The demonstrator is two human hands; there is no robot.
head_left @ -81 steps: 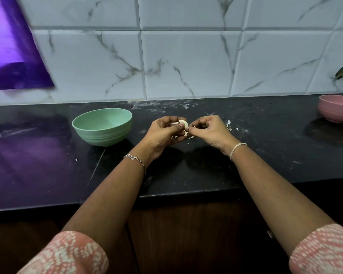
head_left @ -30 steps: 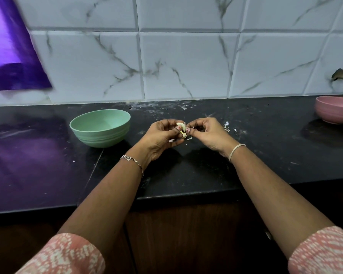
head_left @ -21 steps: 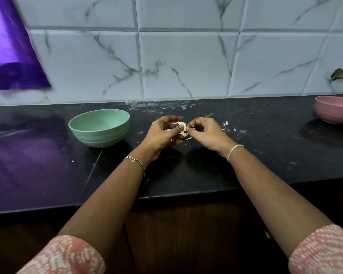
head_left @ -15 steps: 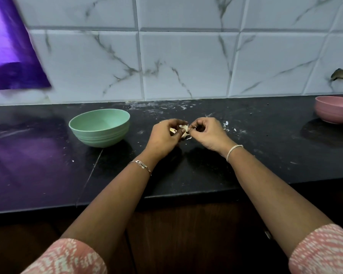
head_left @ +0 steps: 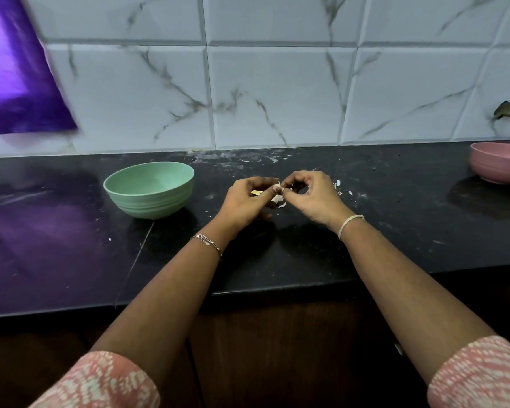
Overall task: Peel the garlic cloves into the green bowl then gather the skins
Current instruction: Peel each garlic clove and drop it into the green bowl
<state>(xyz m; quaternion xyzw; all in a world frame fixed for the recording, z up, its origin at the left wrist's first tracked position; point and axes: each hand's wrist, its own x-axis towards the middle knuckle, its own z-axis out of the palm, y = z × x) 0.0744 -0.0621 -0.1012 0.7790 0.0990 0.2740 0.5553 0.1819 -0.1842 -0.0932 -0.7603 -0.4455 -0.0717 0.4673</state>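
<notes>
— How did we have our fingers set?

— The fingers (head_left: 258,181) of our left hand (head_left: 243,203) were curled round the garlic clove (head_left: 256,192), with a pale yellow bit of it showing between thumb and forefinger. The thumb and forefinger of our right hand (head_left: 314,198) were pinched together on a flap of white skin (head_left: 277,198) that hung from the clove. The other fingers of that hand were loosely bent, and the two hands met tip to tip.

— And where was the clove, reckoned from the green bowl (head_left: 147,203)?

— To the right of it, near but apart, held over the worktop (head_left: 395,231). We could not tell whether the hands touched the worktop. The bowl stood upright.

— Were there loose skins?

— White scraps (head_left: 337,184) lay on the worktop farther right of the bowl, just past our right hand. Fine crumbs were strewn behind and to the right of the bowl, along the foot of the tiled wall (head_left: 277,92).

— What else did we see?

— A chain bracelet (head_left: 206,241) on our left wrist and a pale band (head_left: 349,223) on our right. A pink bowl (head_left: 498,169) stood far to the right of the green one, well apart, cut by the edge of the view. A purple sheet (head_left: 12,83) hung above and to the left of the green bowl, and its colour was mirrored in the worktop to the bowl's left.
</notes>
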